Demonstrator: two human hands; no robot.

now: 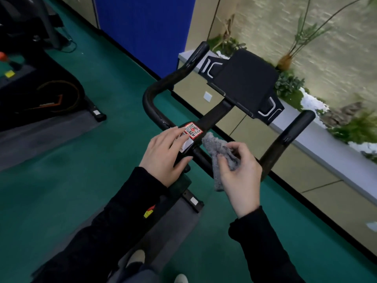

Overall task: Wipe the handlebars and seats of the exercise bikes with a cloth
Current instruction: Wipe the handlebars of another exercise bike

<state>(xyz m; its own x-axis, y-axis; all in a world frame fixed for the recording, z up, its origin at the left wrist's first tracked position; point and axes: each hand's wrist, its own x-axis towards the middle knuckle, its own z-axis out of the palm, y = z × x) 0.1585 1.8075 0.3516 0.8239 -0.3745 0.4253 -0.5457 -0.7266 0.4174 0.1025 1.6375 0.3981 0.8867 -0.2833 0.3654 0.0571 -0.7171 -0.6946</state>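
Pale shoe tips (137, 257) peek in at the bottom edge, half hidden behind black sleeves (114, 217) that cover both forearms to the wrist. Beyond them a yellow-and-red sticker (150, 211) shows on the bike frame, too small to read. The left hand (165, 154) lies flat on the centre stem of the handlebar (151, 99), its grip apart, fingers straight; it hides the stem beneath it and part of a white label whose print cannot be made out. Just past its fingertips sits a red-bordered QR code sticker (192, 129), and no lettering on it is legible. The right hand (239, 176) has its grip clamped on a grey cloth (218, 154), fingers and thumb curled to pinch the bunched fabric. The cloth's upper end pokes out past the fingers and meets the bar just beside the QR sticker; its lower tail hangs under the palm, in front of the bar. Farther out, the black console (244, 78) rises between the two upturned bar ends, white stripe markings at its corners. A second bike (40, 94) stands to the left on the green floor (81, 180), cut off by the frame edge. Beyond, a blue panel (146, 27) and a planter ledge (326, 131) with greenery are smeared by blur.
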